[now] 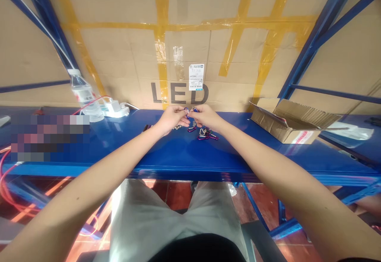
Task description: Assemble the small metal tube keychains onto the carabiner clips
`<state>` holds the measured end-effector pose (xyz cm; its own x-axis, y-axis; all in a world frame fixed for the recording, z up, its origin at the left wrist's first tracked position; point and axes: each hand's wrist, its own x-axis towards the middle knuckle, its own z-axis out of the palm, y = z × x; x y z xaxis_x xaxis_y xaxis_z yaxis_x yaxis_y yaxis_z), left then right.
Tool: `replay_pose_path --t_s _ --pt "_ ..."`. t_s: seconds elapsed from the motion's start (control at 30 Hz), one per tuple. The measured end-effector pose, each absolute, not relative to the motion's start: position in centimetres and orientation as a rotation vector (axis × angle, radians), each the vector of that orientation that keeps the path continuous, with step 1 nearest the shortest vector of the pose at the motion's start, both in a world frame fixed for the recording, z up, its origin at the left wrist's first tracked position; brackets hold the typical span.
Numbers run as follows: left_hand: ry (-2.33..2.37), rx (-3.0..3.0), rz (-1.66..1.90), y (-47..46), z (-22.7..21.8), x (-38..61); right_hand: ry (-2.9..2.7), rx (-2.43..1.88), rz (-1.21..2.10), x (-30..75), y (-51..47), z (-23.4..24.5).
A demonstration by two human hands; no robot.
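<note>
Both my arms reach forward over a blue shelf [184, 155]. My left hand [174, 118] and my right hand [206, 117] meet at the back of the shelf, fingers pinched together on a small blue carabiner [191, 110] held between them. Just below the hands lies a little pile of purple and silver carabiners [205, 133] on the shelf. A few small metal pieces [177, 127] lie under my left hand.
A clear water bottle [83, 94] and a white power strip [114, 108] with a red cable stand at the back left. An open cardboard box [293, 125] sits at the right. A large taped cardboard sheet marked LED [178, 93] backs the shelf. Blue rack struts rise on both sides.
</note>
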<state>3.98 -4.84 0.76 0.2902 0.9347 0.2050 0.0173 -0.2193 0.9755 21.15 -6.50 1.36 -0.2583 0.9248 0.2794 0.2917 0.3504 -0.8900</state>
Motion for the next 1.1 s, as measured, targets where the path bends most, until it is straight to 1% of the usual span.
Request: replay_pose_path --t_s 0.2,0.4,0.53,0.77,1.0,1.1 --pt "0.89 1.458 1.093 -5.6 1.2 4.2 -1.685 -1.118 0.792 20.0 -6.8 0.9" --pt "0.858 1.473 1.087 -5.3 1.1 3.8 -1.819 -1.091 0.75 20.4 -6.9 1.2" --pt "0.874 1.576 1.157 -4.9 1.1 3.5 -1.857 -1.095 0.693 20.6 -6.9 1.6" --pt "0.864 1.579 1.171 -4.9 1.1 3.4 -1.859 -1.153 0.723 20.7 -7.1 1.8" --pt "0.861 1.434 1.202 -5.5 1.6 3.6 -1.849 -1.226 0.677 21.1 -6.8 2.0" --pt "0.855 1.409 1.15 -5.5 1.7 3.5 -1.793 -1.241 0.695 21.2 -6.9 2.2"
